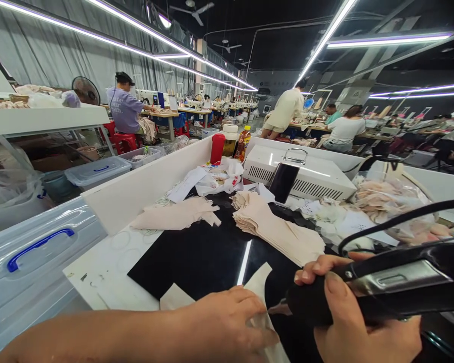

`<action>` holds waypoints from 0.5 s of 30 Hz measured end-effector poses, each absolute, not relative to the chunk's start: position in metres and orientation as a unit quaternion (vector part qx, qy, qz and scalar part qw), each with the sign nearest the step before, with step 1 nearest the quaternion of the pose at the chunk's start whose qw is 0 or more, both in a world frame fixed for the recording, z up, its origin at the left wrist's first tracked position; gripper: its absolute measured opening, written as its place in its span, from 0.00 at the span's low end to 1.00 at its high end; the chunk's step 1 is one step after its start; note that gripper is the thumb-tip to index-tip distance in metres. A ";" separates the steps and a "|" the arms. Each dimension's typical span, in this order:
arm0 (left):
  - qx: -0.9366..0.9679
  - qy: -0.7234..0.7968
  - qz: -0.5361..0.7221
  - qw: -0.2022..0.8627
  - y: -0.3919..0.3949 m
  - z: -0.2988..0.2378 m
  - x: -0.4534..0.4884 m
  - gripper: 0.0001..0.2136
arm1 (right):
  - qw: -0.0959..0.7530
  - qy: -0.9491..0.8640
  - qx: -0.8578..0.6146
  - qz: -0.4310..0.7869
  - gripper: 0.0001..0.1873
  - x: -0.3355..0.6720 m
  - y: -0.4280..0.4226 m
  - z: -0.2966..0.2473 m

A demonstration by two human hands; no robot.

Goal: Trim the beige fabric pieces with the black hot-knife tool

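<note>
My left hand (234,320) lies over a cream fabric piece (260,282) on a glossy black board (196,257). Its fingers are stretched out and slightly apart, resting on the cloth. Another pale fabric corner (176,297) shows beyond my left forearm. My right hand (357,312) is wrapped round a black corded hand tool (393,282) with a silver plate on its side, held just right of the fabric. The tool's exact kind is unclear. Farther back lie a thick stack of cream fabric pieces (276,227) and a smaller pile of cut pieces (177,214).
A black phone (283,182) leans on a white vented box (310,176). A black cable (401,217) arches over the right side. White side panels (147,189) edge the table. Bagged fabric (393,196) lies right; a lidded plastic bin (38,262) stands left. People work at machines behind.
</note>
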State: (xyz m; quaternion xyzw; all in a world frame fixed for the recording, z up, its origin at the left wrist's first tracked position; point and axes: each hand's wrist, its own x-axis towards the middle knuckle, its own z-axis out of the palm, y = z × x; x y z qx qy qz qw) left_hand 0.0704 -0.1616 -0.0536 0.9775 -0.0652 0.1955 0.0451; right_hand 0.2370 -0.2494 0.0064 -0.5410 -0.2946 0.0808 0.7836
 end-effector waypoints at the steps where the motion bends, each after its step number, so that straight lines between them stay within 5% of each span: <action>1: 0.977 -0.065 0.195 0.059 -0.159 -0.052 0.070 0.15 | 0.782 -0.296 -0.543 0.081 0.26 0.237 -0.251 0.005; 15: 0.967 -0.149 0.120 0.167 -0.090 -0.059 0.113 0.12 | 0.792 -0.325 -0.509 0.090 0.25 0.242 -0.256 -0.014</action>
